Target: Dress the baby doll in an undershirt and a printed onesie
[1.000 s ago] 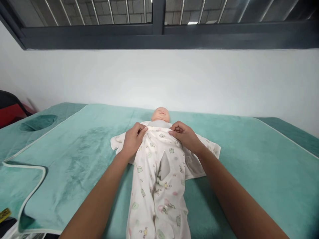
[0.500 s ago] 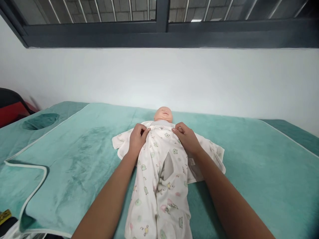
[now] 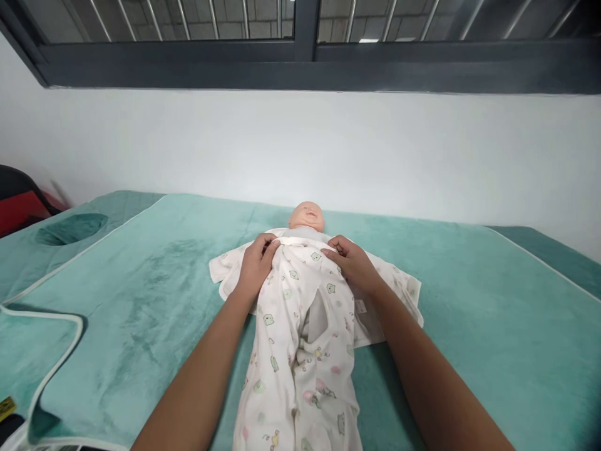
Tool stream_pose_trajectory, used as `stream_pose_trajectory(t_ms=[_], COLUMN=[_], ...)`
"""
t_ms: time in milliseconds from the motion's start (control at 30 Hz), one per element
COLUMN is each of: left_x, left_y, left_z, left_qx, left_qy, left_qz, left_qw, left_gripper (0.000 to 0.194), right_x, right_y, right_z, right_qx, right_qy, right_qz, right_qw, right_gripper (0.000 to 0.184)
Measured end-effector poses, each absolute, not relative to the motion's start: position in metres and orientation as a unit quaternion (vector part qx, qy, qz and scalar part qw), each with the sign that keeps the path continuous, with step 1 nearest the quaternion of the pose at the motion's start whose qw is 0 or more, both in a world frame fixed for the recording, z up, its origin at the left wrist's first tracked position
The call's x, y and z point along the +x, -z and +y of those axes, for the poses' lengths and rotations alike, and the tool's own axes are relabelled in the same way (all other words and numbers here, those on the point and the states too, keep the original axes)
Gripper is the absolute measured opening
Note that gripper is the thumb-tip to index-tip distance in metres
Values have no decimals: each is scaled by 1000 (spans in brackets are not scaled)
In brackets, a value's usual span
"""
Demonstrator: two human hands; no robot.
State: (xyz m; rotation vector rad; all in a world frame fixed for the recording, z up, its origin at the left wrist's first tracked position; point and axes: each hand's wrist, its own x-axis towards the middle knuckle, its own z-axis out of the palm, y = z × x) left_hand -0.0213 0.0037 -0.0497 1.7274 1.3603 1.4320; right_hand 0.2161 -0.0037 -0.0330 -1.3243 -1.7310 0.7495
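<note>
A baby doll (image 3: 307, 217) lies on its back, its head toward the wall. White baby pants (image 3: 307, 376) printed with small animals lie over its body, legs toward me, with an opening at the crotch. My left hand (image 3: 257, 260) pinches the left end of the waistband between thumb and fingers. At the right end, my right hand (image 3: 350, 263) is closed on the waistband, fingers bent. A white printed baby shirt (image 3: 394, 279) spreads out to both sides beneath the pants. The doll's arms and legs are hidden.
A green padded cover (image 3: 154, 300) with pale piping lies under everything. Behind it rises a white wall (image 3: 300, 150) below a dark window frame (image 3: 300, 69). A red and black object (image 3: 21, 203) stands at the far left. Something yellow (image 3: 6, 407) shows at the lower left edge.
The right fingers have shifted slightly at the waistband, the edge lying a little differently between the hands. My left hand keeps its hold. The whole view has moved a little.
</note>
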Motion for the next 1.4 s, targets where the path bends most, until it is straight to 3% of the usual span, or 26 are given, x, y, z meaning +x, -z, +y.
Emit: stream_pose_trajectory(t_ms=[233,533,800,1000,1267,1400], left_x=[-15,-11,-18,-17,-25,-26], left_y=[40,45,45,42,47,47], left_z=[30,41,24,17,18,18], left_qx=[528,610,631,659,676,676], left_qy=[-540,-427,-389,-350,-303,-289], left_qz=[554,632,646,646,653,662], left_qw=[351,214,183,161,158,147], left_gripper=[17,13,22,19,20,22], right_x=[201,200,205,208,236,249], right_y=[44,54,55,54,51,42], right_z=[-1,8,7,4,-10,-17], right_qx=[-561,-650,-649,-650,-564,-503], right_qy=[-247,-207,-227,-219,-388,-475], right_qz=[-647,-566,-571,-590,-632,-656], right_qw=[454,464,448,426,363,300], right_gripper=[27,32,40,36,36,24])
